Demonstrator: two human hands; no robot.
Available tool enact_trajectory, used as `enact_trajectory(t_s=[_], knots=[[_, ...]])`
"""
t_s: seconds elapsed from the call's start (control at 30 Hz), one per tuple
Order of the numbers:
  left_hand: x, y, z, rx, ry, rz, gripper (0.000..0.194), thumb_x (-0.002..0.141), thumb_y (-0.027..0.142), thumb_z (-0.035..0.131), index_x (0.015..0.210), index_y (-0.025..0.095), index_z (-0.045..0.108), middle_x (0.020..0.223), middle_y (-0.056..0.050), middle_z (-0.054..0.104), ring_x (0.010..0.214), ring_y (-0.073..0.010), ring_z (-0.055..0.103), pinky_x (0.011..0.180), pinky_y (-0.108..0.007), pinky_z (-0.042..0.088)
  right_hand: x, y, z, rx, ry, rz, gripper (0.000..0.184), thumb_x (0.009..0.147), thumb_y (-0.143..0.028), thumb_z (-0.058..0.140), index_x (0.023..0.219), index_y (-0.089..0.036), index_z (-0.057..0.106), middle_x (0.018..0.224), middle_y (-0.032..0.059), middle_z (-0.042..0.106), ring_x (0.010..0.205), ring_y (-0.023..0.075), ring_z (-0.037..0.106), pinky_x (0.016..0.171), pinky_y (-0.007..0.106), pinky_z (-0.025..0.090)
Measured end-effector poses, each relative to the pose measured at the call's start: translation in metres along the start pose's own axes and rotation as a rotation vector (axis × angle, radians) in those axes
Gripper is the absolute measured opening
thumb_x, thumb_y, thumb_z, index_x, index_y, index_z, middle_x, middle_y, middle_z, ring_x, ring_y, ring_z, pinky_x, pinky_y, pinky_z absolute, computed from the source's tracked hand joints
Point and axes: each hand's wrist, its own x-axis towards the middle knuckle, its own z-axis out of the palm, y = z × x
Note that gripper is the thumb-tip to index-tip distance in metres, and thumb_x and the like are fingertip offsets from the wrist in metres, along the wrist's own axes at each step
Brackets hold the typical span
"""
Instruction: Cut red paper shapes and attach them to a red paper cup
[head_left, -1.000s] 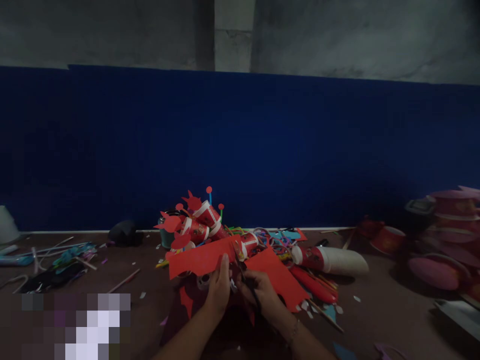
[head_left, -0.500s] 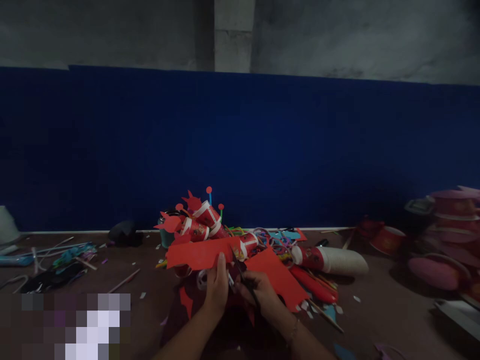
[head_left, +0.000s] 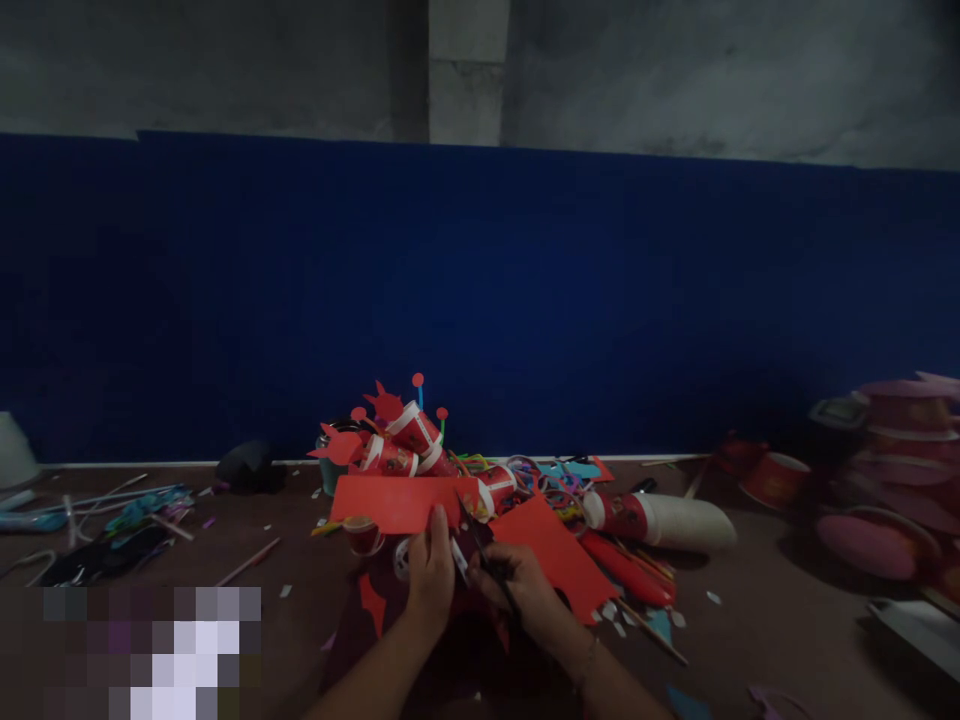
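Observation:
A strip of red paper [head_left: 397, 503] is pinched in my left hand [head_left: 432, 575], thumb on top of its lower edge. My right hand [head_left: 521, 585] is closed on dark-handled scissors [head_left: 496, 572], whose blades point up and left at the strip's right end. Whether the blades are apart I cannot tell. Just beyond the strip lie red paper cups [head_left: 390, 458] with red cut-out shapes attached. Beside my right hand lies a larger red paper sheet [head_left: 551, 555]. A white tape roll [head_left: 403, 558] shows partly behind my left hand.
On the brown table [head_left: 247, 620] lie a stack of paper cups [head_left: 686, 525], a red packet [head_left: 630, 570], sticks and white scraps. More red and pink cup pieces [head_left: 911, 440] stand far right. A blue panel [head_left: 480, 300] rises behind.
The red strip has shifted slightly left and down and turned more level. My left hand has moved a little left with it; the scissors stay near the strip's right end.

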Motion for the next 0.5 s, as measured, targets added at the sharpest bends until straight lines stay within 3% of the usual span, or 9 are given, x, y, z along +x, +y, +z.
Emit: enact_trajectory(t_s=[0.17, 0.3, 0.5], knots=[[0.0, 0.001, 0.0, 0.016, 0.032, 0.008, 0.043, 0.075, 0.06, 0.047, 0.065, 0.02, 0.059, 0.067, -0.007, 0.062, 0.076, -0.0247, 0.059, 0.077, -0.036, 0.046, -0.002, -0.003, 0.0, 0.04, -0.013, 0.085, 0.04, 0.063, -0.054, 0.066, 0.063, -0.016, 0.055, 0.041, -0.0072, 0.044, 0.032, 0.0059, 0.038, 0.033, 0.017, 0.033], [-0.002, 0.003, 0.0, 0.035, -0.01, 0.019, 0.043, 0.076, 0.059, 0.046, 0.056, 0.022, 0.053, 0.058, -0.004, 0.058, 0.065, -0.0218, 0.057, 0.072, -0.035, 0.046, -0.003, -0.006, -0.001, 0.063, -0.013, 0.069, 0.039, 0.064, -0.052, 0.066, 0.063, -0.015, 0.056, 0.04, -0.0071, 0.044, 0.032, 0.0053, 0.038, 0.033, 0.017, 0.033], [-0.002, 0.004, -0.001, 0.013, 0.059, -0.039, 0.044, 0.071, 0.062, 0.051, 0.064, 0.019, 0.058, 0.062, -0.003, 0.06, 0.067, -0.0212, 0.056, 0.064, -0.032, 0.045, -0.003, -0.013, -0.001, 0.029, 0.004, 0.111, 0.038, 0.062, -0.052, 0.067, 0.061, -0.015, 0.057, 0.04, -0.0073, 0.043, 0.032, 0.0055, 0.038, 0.032, 0.017, 0.031]])
